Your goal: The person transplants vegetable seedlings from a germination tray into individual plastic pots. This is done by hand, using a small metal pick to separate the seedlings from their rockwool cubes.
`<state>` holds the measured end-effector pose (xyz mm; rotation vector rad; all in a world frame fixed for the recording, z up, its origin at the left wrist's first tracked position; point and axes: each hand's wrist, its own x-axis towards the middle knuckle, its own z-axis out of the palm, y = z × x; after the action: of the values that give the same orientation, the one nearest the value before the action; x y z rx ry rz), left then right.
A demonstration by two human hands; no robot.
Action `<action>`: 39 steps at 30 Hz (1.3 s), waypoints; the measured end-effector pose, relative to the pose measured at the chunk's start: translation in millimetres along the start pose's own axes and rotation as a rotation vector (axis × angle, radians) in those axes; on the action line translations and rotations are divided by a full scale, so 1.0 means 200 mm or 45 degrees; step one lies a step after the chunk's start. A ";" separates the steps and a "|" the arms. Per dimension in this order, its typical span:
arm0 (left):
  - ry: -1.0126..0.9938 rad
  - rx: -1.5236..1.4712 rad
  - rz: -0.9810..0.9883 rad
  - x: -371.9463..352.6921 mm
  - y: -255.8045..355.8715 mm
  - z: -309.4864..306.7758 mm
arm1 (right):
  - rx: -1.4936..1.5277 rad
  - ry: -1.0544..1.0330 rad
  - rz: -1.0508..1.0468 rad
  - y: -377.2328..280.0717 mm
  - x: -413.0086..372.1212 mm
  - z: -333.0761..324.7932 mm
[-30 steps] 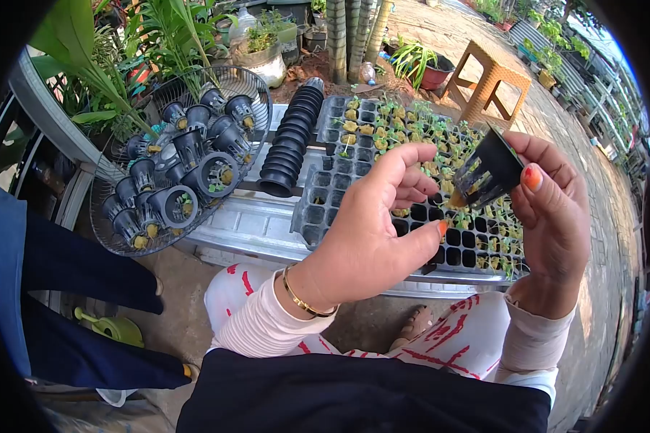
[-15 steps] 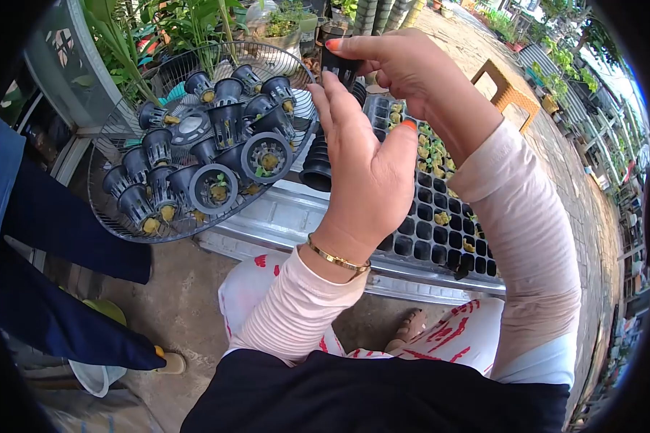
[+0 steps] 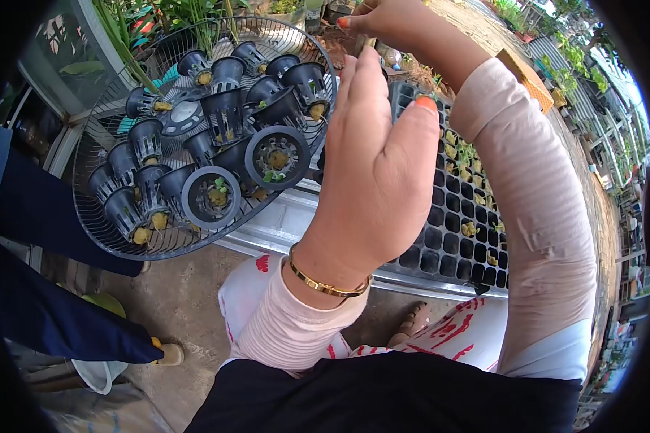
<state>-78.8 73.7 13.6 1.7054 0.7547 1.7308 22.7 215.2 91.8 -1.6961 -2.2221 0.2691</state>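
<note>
My left hand (image 3: 375,173) is raised in the middle, its back toward me and its thumb apart from the fingers. Whatever its curled fingers hold is hidden behind them. Above it, my right hand (image 3: 393,23) is partly cut off by the top edge, fingers pinched close to my left fingertips. A small yellowish-brown bit shows between the two hands, too little to name. To the left, a dark wire basket (image 3: 83,209) carries several black net pots (image 3: 224,108) with yellowish sponge plugs and small seedlings. Behind my left hand lies a black seedling tray (image 3: 448,224).
Basket and tray rest on a ribbed metal surface (image 3: 278,220). Another person in dark trousers (image 3: 65,317) stands at the left near a white basin (image 3: 97,375). An orange-brown woven stool (image 3: 531,79) stands beyond my right arm. Plants line the back.
Both hands have moved up and away from me. The black net pot seen between them earlier is now out of sight. The basket and tray appear slightly shifted with the view.
</note>
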 end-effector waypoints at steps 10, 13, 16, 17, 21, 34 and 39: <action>-0.391 1.004 -0.031 0.00 -0.05 0.03 | -0.240 -0.284 -0.199 0.53 0.35 0.14; -0.388 1.060 -0.057 0.01 -0.08 0.04 | -0.179 -0.469 0.095 0.42 0.30 0.14; -0.411 1.098 -0.105 0.00 -0.10 0.05 | 0.028 -0.556 0.412 0.44 0.33 0.20; -0.404 1.097 -0.104 0.00 -0.10 0.05 | 0.022 -0.555 0.408 0.46 0.36 0.21; -0.487 1.107 -0.117 -0.02 -0.12 0.03 | 0.367 -0.649 0.527 0.47 0.36 0.25; -0.444 1.126 -0.104 -0.04 -0.14 0.04 | 0.851 -0.566 0.446 0.56 0.38 0.18; -0.454 1.122 -0.113 -0.04 -0.13 0.04 | 0.777 -0.284 0.468 0.59 0.39 0.14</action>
<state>-70.7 85.6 -10.7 2.3918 1.5213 1.0097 100.6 323.6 35.6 -1.7471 -1.6774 1.1423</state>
